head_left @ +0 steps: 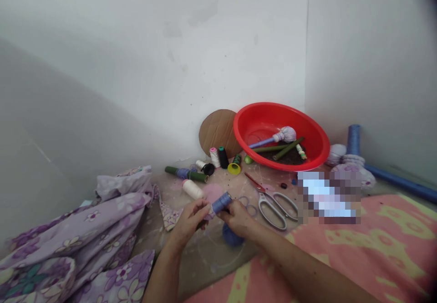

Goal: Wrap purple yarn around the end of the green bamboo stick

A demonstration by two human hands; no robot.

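The left hand (191, 218) and right hand (237, 218) are both closed, gripping a blue spool (220, 202) between them at the middle of the view, with a scrap of floral cloth showing at its lower end. The fingers wrap much of the spool, so its core and how far the thread winds along it are hidden. A blue thread ball (232, 236) sits just below the right hand, partly covered by it. At 3 o'clock from the hands, steel scissors (276, 210) lie almost touching the right hand, with a small loop of thread or wire by their handles. Around 1 o'clock is a red basin (273, 106) holding sticks and a cloth-headed swab, backed by a round of cardboard (218, 132). At 11 to 12 o'clock stand a white spool (193, 189), a thread-bound green stick (186, 173) and a cluster of cones. Purple floral cloth (78, 234) piles up at 9 o'clock, near the left wrist, and a pink mat (344, 248) runs along the right edge, under the right forearm. The pale surface (208, 266) spans the space between them. A pixelated patch (329, 198) at 2 o'clock cannot be made out, and white walls (170, 66) close off the far side in a corner.
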